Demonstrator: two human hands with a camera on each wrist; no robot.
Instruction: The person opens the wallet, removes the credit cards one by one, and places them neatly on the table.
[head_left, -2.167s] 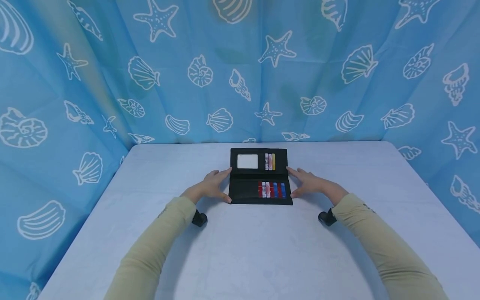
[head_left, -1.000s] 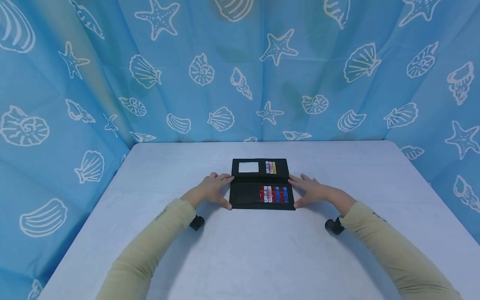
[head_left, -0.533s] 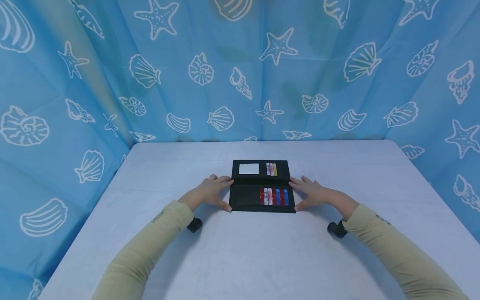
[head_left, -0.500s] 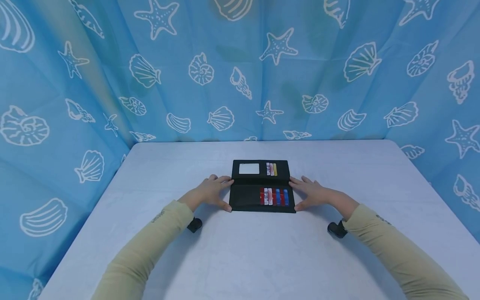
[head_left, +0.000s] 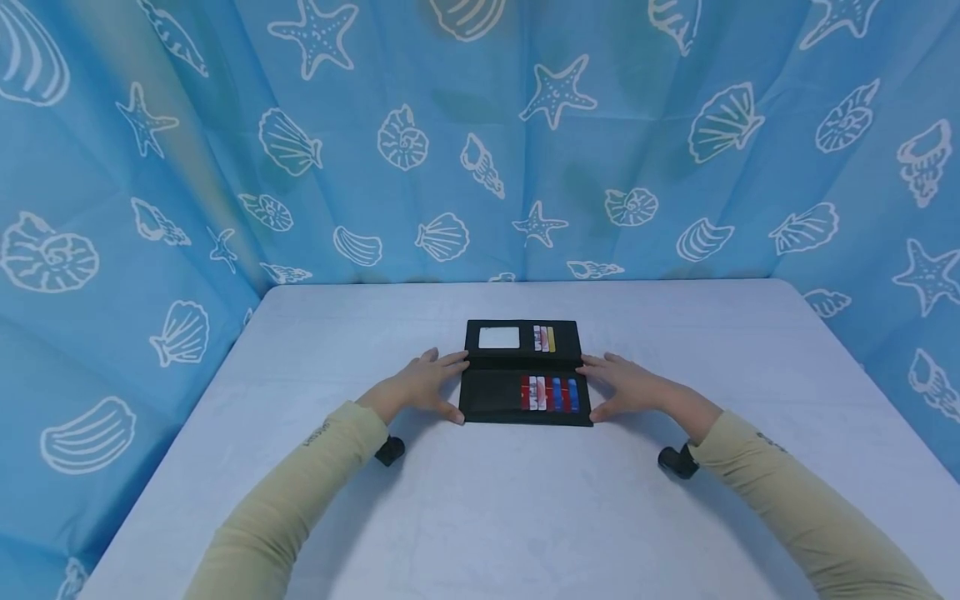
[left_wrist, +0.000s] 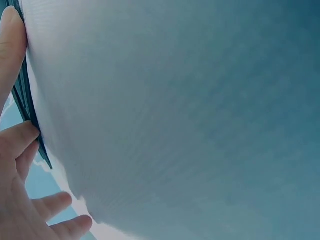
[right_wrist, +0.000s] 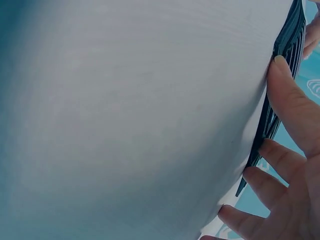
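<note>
An unfolded black wallet (head_left: 491,393) lies on the table, its fold running left to right. Its near half shows a row of red, white and blue cards (head_left: 551,393). In the far half are a white window (head_left: 498,337) and a few narrow card edges (head_left: 543,338). My left hand (head_left: 422,385) touches the left side with spread fingers, thumb at the near corner. Opposite it, my right hand (head_left: 630,387) touches the right side in the same way. Both wrist views show the wallet edge-on, with thumb and fingertips against its layered edge.
A white cloth (head_left: 525,517) covers the table. Behind and beside it hangs a blue curtain (head_left: 465,100) with white shells and starfish. A small black device sits under each wrist, left device (head_left: 390,451) and right device (head_left: 678,462).
Over the two seconds the wallet has slid a little toward me, both hands moving along at its sides. In the last half second it has hardly moved; the right fingers shifted slightly.
</note>
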